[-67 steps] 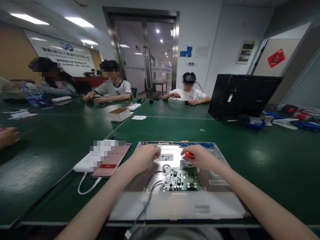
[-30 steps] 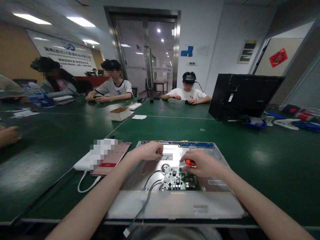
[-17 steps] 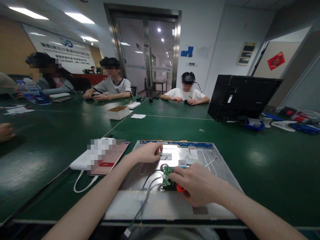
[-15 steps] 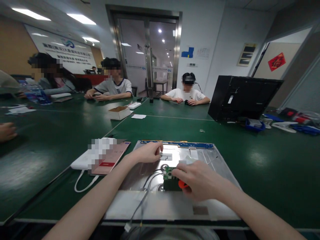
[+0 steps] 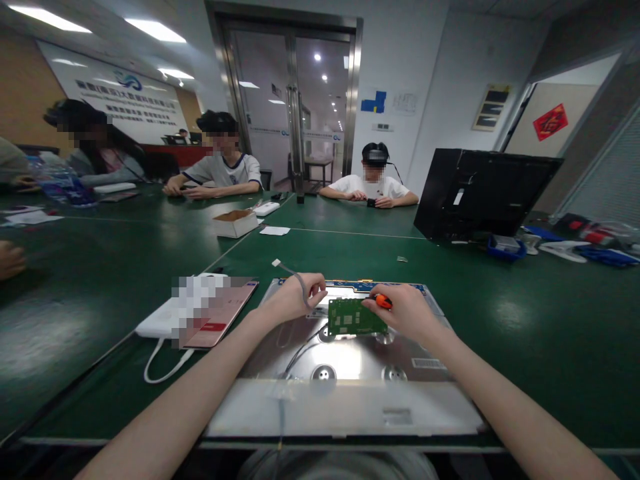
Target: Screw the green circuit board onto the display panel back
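A green circuit board is tilted up above the silver back of a display panel. Its right corner is in the closed fingers of my right hand. That same hand also holds an orange-and-black tool handle, which looks like a screwdriver; its tip is hidden. Just left of the board, my left hand has its fingers curled together, and what they grip is hidden. A grey cable with a white connector lies across the back of that hand. Dark wires run over the panel toward the board.
Left of the panel lie a white power bank and a phone, with a white cord. A small open box is farther back. At the right stands a black monitor. Several people sit around the green table.
My right hand has lifted the board up and away from me, turning its flatter face toward me. The grey cable's connector end has swung from the front edge over my left hand.
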A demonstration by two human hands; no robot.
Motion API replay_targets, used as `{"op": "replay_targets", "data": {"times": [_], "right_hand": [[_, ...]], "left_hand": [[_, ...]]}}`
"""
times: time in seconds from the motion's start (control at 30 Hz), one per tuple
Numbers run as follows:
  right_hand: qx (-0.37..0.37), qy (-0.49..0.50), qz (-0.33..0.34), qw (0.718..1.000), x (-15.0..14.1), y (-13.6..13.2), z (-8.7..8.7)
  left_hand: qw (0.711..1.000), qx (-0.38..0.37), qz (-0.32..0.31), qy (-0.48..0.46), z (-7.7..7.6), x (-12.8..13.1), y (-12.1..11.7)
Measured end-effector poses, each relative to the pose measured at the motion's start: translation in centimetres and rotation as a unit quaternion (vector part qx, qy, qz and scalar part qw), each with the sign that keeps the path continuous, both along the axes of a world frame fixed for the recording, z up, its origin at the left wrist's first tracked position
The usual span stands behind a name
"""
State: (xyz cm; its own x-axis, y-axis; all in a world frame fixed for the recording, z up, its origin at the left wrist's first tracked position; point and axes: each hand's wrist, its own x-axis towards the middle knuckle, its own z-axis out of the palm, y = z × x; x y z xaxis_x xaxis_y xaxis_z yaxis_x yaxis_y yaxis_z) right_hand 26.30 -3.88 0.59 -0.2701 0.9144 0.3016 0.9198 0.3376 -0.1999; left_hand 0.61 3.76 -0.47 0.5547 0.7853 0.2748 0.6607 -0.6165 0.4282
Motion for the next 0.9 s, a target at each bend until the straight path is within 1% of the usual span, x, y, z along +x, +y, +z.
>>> {"op": "replay_targets", "data": {"times": [0.17,0.3,0.37,0.43,0.5,0.57,0.63,0.73,0.83,0.9], "right_hand": [[-0.033,0.099,0.019,0.994,0.1,1.0,-0.8],[-0.032,0.110,0.018,0.993,0.1,1.2,-1.0],[-0.018,0.107,0.028,0.994,0.2,0.8,-0.8],[0.014,0.088,0.059,0.994,0.3,0.1,-0.5],[0.042,0.054,0.112,0.991,0.5,-0.7,0.0],[0.044,0.008,0.161,0.986,0.5,-1.6,0.7],[0.024,-0.031,0.187,0.982,0.5,-2.4,1.5],[-0.020,-0.049,0.207,0.977,0.5,-3.2,2.8],[-0.105,-0.057,0.215,0.969,0.4,-3.6,3.7],[-0.158,-0.076,0.222,0.959,0.3,-3.8,3.6]], "left_hand": [[1.000,0.022,-0.003,-0.011,-0.1,-0.1,0.1],[1.000,0.023,-0.004,-0.001,0.1,-0.1,0.1],[1.000,0.025,-0.002,0.009,0.2,0.0,0.1],[0.999,0.028,0.003,0.028,0.3,0.0,0.1],[0.999,0.027,0.010,0.044,0.6,0.1,0.0],[0.998,0.022,0.013,0.054,0.9,0.1,-0.2],[0.998,0.017,0.016,0.061,1.1,0.2,-0.5],[0.997,0.014,0.021,0.071,1.3,0.2,-0.7],[0.997,0.011,0.016,0.078,1.3,0.2,-0.7],[0.996,0.008,0.013,0.083,1.2,0.2,-0.6]]}}
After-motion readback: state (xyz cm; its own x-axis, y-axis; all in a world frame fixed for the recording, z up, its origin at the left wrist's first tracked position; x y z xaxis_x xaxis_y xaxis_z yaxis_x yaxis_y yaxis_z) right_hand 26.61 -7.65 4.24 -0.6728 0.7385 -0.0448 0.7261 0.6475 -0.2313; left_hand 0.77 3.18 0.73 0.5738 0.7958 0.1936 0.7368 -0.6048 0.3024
